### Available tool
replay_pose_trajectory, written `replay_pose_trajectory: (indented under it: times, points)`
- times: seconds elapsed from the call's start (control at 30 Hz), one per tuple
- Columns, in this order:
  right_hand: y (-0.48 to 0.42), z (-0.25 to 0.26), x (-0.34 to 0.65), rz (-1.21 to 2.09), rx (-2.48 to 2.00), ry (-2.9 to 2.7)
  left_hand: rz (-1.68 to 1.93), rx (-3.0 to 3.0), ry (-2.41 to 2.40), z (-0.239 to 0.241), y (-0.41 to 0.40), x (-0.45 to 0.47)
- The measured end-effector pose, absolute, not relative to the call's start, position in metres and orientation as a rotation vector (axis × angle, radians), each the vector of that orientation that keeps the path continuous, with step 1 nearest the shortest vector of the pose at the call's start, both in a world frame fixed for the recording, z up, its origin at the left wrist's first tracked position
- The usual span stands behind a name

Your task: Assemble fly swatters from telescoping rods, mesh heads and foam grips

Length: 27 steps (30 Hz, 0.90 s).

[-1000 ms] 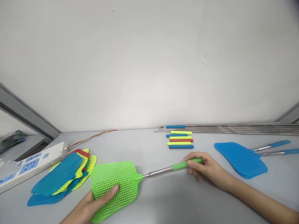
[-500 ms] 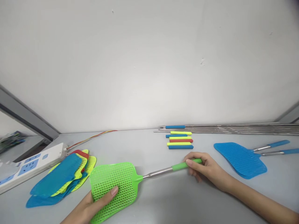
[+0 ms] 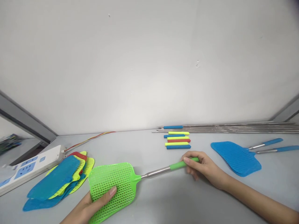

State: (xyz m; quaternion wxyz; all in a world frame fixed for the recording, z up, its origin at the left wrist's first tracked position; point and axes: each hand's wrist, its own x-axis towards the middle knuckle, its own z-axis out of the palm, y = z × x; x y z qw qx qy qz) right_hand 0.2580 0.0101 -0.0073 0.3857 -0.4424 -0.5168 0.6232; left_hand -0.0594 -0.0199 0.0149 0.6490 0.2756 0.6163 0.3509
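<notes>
A green fly swatter (image 3: 123,179) with a perforated head, a collapsed metal shaft and a green grip is held in front of me, its handle pointing right and slightly up. My left hand (image 3: 93,203) clasps the head from the lower left, thumb on top and the other fingers hidden behind. With thumb and fingers, my right hand (image 3: 202,168) pinches the far end of the green grip. To the right of that hand lie blue fly swatters (image 3: 235,157) with metal shafts and blue grips, their heads overlapping.
Loose swatter heads (image 3: 53,179) in blue, yellow and red are piled at left beside a white power strip (image 3: 46,160). Several coloured grip sleeves (image 3: 178,140) lie in a row at the back. Long metal rods (image 3: 221,128) run along the wall (image 3: 149,62).
The whole view has shifted slightly. Both hands keep the same hold on the green fly swatter, and nothing has been let go or picked up.
</notes>
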Motion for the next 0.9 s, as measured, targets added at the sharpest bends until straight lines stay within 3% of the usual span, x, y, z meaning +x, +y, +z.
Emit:
replay_pose_trajectory:
  times: [0.73, 0.9]
  points:
    - [0.016, -0.006, 0.268, 1.740, -0.850, -0.839, 0.860, 0.624, 1.377, 0.027, -0.034, -0.020]
    - [0.012, -0.006, 0.264, 1.699, -0.815, -1.080, 0.764, 0.654, 1.225, 0.041, -0.025, 0.005]
